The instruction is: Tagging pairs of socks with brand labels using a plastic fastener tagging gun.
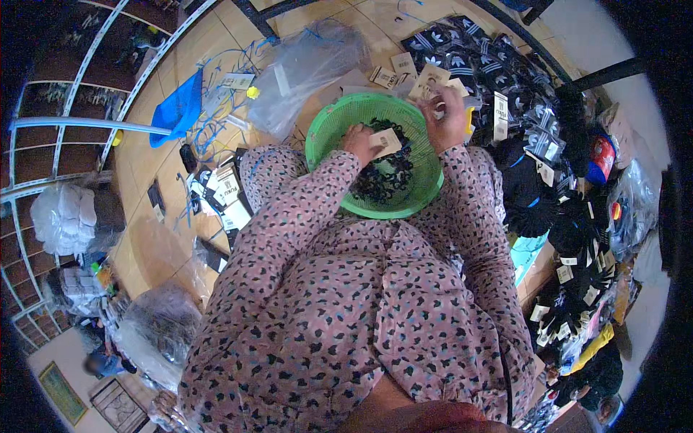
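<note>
A green plastic basket (319, 135) rests in my lap, between my legs. Inside it lies a heap of small black curled pieces (373, 181), too small to name surely. Over the heap, my left hand (358, 142) holds a cream cardboard tag (385, 142) bearing print. At the basket's right rim is my right hand (447, 119), blurred, with its fingers bent near more cardboard tags (430, 80). Whether it grips one of them is not plain. Just beside that hand shows a yellow object (469, 120), partly hidden.
Black packaged goods with white stripes and logos (492, 70) are piled at the upper right. Bundles of tagged black items (528, 195) lie right of me. Clear plastic sheeting (308, 70), blue straps (208, 130) and a blue dustpan (181, 111) are on the tiled floor. Metal shelving (65, 123) stands left.
</note>
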`<state>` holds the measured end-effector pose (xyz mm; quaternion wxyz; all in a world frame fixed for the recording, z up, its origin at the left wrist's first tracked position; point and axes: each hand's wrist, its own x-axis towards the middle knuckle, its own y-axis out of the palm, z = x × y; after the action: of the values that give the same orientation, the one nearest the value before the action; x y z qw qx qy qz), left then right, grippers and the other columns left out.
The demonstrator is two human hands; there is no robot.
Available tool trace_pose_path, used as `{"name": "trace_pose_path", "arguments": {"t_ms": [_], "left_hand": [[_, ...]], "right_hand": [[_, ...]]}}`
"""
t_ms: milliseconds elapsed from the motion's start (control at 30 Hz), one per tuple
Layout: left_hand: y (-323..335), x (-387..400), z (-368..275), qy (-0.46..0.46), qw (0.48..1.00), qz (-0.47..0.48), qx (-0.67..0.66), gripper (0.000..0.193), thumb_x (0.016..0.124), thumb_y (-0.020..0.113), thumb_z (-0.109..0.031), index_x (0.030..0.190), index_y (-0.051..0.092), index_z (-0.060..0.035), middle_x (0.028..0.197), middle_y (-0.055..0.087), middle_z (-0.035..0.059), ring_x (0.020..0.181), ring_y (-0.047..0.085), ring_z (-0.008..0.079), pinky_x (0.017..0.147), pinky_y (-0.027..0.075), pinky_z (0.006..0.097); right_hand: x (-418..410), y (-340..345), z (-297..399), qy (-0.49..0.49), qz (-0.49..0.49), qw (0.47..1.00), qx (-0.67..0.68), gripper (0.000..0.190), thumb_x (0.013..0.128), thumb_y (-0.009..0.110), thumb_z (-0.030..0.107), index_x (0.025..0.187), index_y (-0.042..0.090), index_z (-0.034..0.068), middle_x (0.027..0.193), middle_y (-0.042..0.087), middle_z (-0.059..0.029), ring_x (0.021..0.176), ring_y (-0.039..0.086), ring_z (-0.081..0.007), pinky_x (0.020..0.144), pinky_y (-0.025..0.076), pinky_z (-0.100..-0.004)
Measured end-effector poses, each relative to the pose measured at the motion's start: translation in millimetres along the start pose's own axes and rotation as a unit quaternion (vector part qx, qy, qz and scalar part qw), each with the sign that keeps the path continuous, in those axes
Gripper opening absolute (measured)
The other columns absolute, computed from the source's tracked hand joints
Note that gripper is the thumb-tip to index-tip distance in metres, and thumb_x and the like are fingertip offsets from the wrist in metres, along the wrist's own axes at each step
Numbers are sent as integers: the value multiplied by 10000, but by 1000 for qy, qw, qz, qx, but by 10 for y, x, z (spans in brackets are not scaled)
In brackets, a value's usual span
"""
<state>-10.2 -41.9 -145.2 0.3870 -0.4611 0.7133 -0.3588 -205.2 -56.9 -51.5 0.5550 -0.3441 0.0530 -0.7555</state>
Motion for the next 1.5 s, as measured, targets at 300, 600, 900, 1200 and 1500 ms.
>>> {"name": "trace_pose_path", "arguments": {"t_ms": [300,600,900,1200,1500], "left_hand": [[140,60,39,-35,968,181,168,614,664,738,-323,1135,504,-6,1282,355,230,1232,309,359,1026,292,421],[271,32,312,-16,995,66,69,634,581,797,-318,1053,533,13,1263,349,211,1206,330,377,1003,325,409],[261,49,121,12,987,80,138,628,599,761,-400,1068,556,-36,1210,441,161,1148,397,343,966,350,443],[282,41,168,24,997,74,24,627,568,783,-398,1007,580,2,979,531,213,1012,485,355,884,412,395],[45,75,121,-73,970,231,-32,642,568,794,-359,1026,555,22,952,541,220,983,504,357,854,415,406]], "right_hand": [[-1587,858,-990,27,500,776,-383,180,723,608,141,889,642,80,835,634,-115,789,631,-285,651,512,-387],[-1026,558,-615,94,500,836,-203,198,674,644,103,869,676,118,793,637,-135,759,625,-291,695,505,-354],[-942,402,-527,98,424,894,-107,166,674,683,116,827,649,62,699,631,-113,666,625,-235,627,500,-339],[-971,421,-770,132,383,914,-5,166,656,622,-31,804,615,44,725,634,-65,682,623,-161,646,497,-284],[-772,259,-687,235,352,885,197,189,697,639,-45,871,595,13,835,603,-42,782,599,-137,684,496,-265]]}}
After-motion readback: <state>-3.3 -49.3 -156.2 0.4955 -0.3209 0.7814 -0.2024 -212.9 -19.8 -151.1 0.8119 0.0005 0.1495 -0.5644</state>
